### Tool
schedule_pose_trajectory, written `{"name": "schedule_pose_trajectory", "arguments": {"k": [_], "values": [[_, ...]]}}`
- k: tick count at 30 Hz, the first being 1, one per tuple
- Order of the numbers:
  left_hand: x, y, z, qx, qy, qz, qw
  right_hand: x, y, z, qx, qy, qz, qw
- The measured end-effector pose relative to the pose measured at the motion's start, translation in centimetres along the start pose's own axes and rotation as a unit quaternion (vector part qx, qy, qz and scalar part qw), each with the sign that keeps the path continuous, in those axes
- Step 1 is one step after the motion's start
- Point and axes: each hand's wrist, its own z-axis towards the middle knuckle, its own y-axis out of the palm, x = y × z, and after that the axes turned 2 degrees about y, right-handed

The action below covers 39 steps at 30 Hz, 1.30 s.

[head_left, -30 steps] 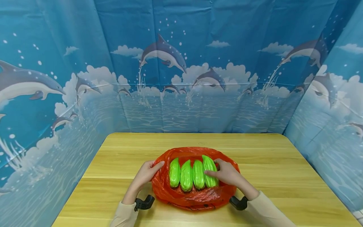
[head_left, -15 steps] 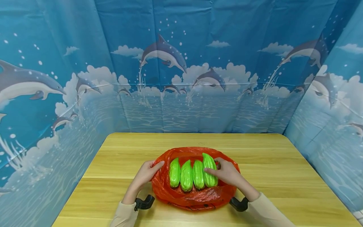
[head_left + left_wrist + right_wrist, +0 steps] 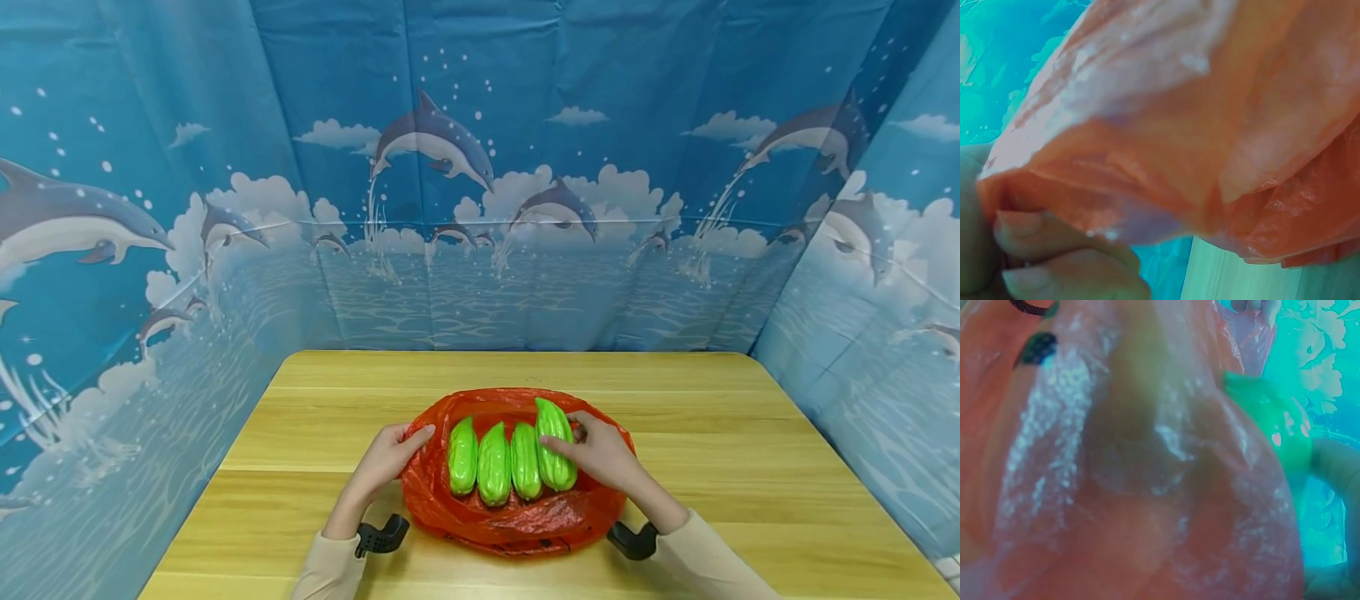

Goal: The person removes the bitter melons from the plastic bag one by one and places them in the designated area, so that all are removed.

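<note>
A red plastic bag (image 3: 517, 529) lies spread with its mouth wide on the table. Inside it several bright green, ridged bitter melons (image 3: 492, 471) stand in a row, pointed ends away from me. My left hand (image 3: 384, 457) pinches the bag's left rim; in the left wrist view its fingers (image 3: 1060, 237) bend against the red film. My right hand (image 3: 603, 454) holds the rightmost bitter melon (image 3: 557, 473), thumb on its near face and fingers behind. That melon (image 3: 1272, 419) pokes past the bag's edge in the right wrist view, where film covers much of the picture.
Bare wooden tabletop (image 3: 712, 467) surrounds the bag. A blue dolphin-print curtain (image 3: 525, 283) hangs along the back and both sides. Black wrist mounts (image 3: 382, 536) sit on both forearms near the bag's front corners.
The right hand has raised the rightmost bitter melon slightly, its tip shifting up and away from me past the others. The left hand keeps its place on the rim.
</note>
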Motion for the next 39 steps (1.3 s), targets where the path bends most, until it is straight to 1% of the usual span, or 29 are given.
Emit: {"name": "schedule_pose_trajectory", "arguments": {"k": [6,11,19,29,39], "values": [[0.0,0.0,0.0,-0.002,-0.002,-0.003,1.0000,-0.2,-0.1,-0.1,0.025,-0.006,0.010,0.9996],[0.0,-0.1,0.0,-0.005,-0.003,-0.005,1.0000,-0.1,-0.2,-0.1,0.037,-0.005,0.019,0.9991],[-0.1,-0.2,0.0,-0.005,-0.003,-0.006,1.0000,0.1,-0.5,0.0,0.040,-0.008,0.035,0.9985],[0.0,-0.2,-0.2,-0.009,-0.005,-0.007,0.9999,0.4,-1.1,-0.2,0.061,0.004,0.059,0.9964],[0.1,-0.1,-0.2,-0.008,-0.007,-0.011,0.9999,0.8,-2.0,-0.3,0.078,0.013,0.058,0.9952]]}}
